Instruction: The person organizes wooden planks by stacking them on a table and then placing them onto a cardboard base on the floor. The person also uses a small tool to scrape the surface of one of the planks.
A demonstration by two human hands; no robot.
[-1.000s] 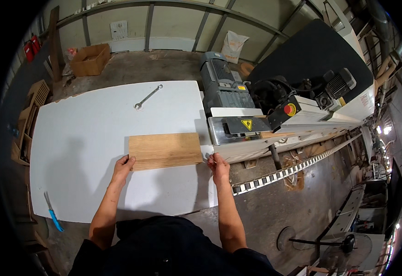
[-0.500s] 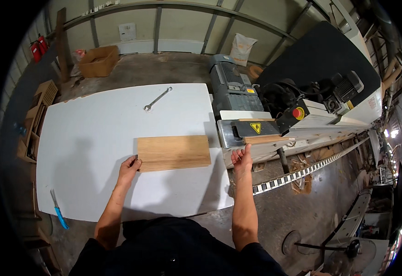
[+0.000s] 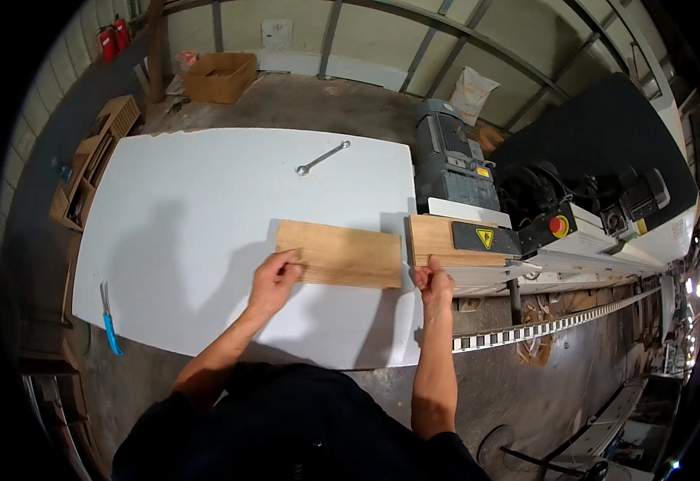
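Note:
A stack of light-brown wooden boards (image 3: pixel 342 250) lies on the white tabletop (image 3: pixel 205 176). My left hand (image 3: pixel 274 282) is over the stack's left end, its fingers curled in with slight blur; whether anything is in them is hidden. More wooden boards (image 3: pixel 430 232) stick out of the machine's end, partly beneath a black guard (image 3: pixel 486 238) with a yellow warning sign. At the near edge of these boards is my right hand (image 3: pixel 435 284), thumb on top and fingers below, closed on them.
A wrench (image 3: pixel 323 159) lies toward the table's far side. Blue-handled scissors-like tool (image 3: pixel 112 333) rests at the left front corner. Beyond the boards stand a grey motor (image 3: pixel 454 160) and a red stop button (image 3: pixel 559 226). A toothed conveyor chain (image 3: pixel 558 323) runs along the right.
The view has shifted, so the scene sits further right. The boards at the machine now protrude further left, and my right hand has closed on them. My left hand has moved over the stack.

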